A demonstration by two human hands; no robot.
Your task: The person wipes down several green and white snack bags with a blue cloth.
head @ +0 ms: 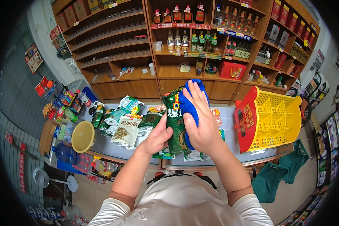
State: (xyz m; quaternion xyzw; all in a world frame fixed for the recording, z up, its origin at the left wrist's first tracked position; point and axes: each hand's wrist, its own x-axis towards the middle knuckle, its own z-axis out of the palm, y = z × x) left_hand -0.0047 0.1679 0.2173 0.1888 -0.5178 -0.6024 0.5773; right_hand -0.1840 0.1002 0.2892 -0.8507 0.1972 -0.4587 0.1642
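Note:
Upright in front of me is a dark green foil snack bag [175,138], raised over the counter. My left hand [159,137] grips it by its left edge, the thumb lying on the front. Against the bag's right side my right hand [203,124] presses a blue cloth [196,87], fingers stretched out over it. The cloth and hand cover part of the bag's printed front. Left of my left hand lie several green and silver bags [113,117] and a cream-coloured bag [126,130]. More bags [193,155] show partly below my right hand.
A yellow plastic display rack [274,121] stands at the counter's right end. On the left are a beige basin [83,137], a blue water jug [65,152] and plastic bottles [106,166]. Wooden shelves [155,67] with bottles and boxes rise behind the glass-topped counter [228,132].

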